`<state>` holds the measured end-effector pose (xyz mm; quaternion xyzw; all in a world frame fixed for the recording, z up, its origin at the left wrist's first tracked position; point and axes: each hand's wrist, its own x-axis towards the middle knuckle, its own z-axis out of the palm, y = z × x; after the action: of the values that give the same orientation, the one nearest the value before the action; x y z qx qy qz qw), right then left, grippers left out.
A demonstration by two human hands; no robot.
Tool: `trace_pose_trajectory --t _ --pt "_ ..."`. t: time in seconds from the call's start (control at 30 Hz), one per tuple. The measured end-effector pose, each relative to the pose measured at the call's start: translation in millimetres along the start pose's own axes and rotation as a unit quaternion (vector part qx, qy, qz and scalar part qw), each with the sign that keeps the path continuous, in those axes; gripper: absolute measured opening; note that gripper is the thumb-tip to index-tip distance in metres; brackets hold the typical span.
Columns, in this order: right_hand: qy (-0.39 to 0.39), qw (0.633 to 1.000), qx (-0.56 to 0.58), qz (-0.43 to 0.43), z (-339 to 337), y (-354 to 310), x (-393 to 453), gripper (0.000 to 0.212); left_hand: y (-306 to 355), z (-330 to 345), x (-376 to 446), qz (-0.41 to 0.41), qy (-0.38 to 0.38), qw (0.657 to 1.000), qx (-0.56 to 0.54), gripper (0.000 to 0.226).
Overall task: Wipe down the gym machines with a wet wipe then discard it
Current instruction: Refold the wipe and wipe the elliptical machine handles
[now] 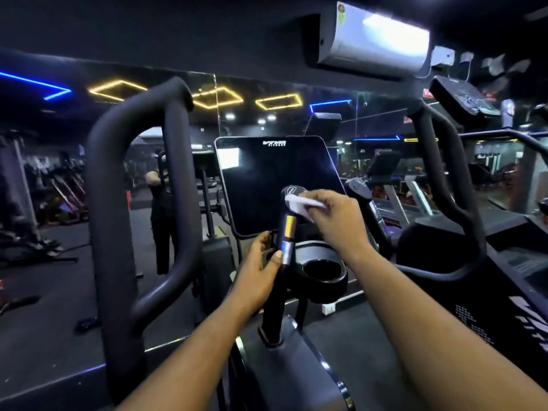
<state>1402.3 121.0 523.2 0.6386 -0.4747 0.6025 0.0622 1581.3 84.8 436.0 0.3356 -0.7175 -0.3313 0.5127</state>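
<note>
Right hand (332, 215) is pinching the wipe (299, 203), fingers curled round it, rubbing the handle (289, 229) top. Left hand (261, 268) is bracing the handle below, thumb pressing its sensor band, fingers wrapping behind. Risk: wipe is bunching small and could be slipping off the rounded cap, missing the sensor bands. Wipe is sitting at the right fingertips, above the left grip, screen (272, 185) just behind.

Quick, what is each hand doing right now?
Left hand: grips the handlebar grip low down.
Right hand: pinches the white wet wipe against the grip's top.
</note>
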Motion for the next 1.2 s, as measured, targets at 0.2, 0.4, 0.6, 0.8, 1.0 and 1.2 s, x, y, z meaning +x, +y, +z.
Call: trace_pose_trajectory --t 0.2,0.4,0.6,0.8,1.0,1.2 --pt "-0.017 0.991 -0.111 -0.074 40.2 32.2 42.4 0.046 -7.6 25.9 21.6 -0.034 -0.029 0.997 -0.070 0.026" --pt "-0.105 0.974 -0.128 -0.157 63.1 62.6 -20.4 0.067 -13.4 32.1 16.1 -0.039 0.008 0.993 -0.114 0.040" --pt "-0.144 0.962 -0.212 -0.099 54.6 48.6 13.0 0.086 -38.1 43.3 30.9 -0.088 0.031 0.981 -0.170 0.080" --pt "-0.192 0.933 -0.278 -0.126 50.6 44.8 -27.0 0.101 -38.3 43.1 31.4 -0.071 0.021 0.983 -0.168 0.083" --pt "-0.176 0.952 -0.239 -0.081 53.2 40.3 12.1 0.117 -35.3 34.1 27.3 -0.076 -0.019 0.986 -0.145 0.066" --pt "-0.206 0.930 -0.274 -0.135 52.6 44.2 -42.4 0.119 -28.6 17.4 24.2 -0.094 -0.079 0.983 -0.139 0.053"
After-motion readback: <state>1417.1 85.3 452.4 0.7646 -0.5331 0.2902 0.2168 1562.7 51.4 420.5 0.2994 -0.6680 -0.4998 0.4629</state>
